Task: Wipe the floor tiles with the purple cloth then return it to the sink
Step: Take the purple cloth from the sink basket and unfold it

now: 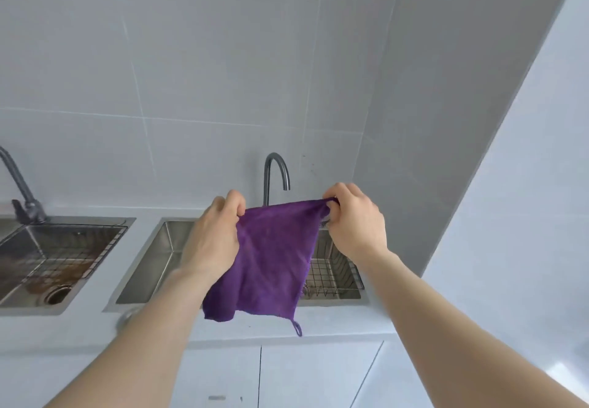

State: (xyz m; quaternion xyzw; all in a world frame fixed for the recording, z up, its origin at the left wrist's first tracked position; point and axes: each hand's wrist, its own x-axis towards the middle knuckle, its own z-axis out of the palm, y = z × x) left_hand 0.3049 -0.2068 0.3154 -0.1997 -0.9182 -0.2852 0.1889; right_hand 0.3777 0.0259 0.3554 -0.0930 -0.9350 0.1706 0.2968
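Note:
The purple cloth (271, 261) hangs spread out in the air above the right-hand steel sink (149, 267). My left hand (213, 238) pinches its upper left corner and my right hand (353, 219) pinches its upper right corner. The cloth's lower edge droops in front of the counter, with a small hanging loop at its bottom right corner. A wire rack (331, 274) lies inside the sink on its right side, partly hidden by the cloth. A dark curved tap (275, 168) rises behind the sink.
A second steel sink (47, 267) with a wire rack and drain sits at the left, with its own tap (19, 184). Grey tiled wall (191, 73) behind, a white counter (334, 321) and white cabinet doors (302, 375) below. A wall corner closes the right side.

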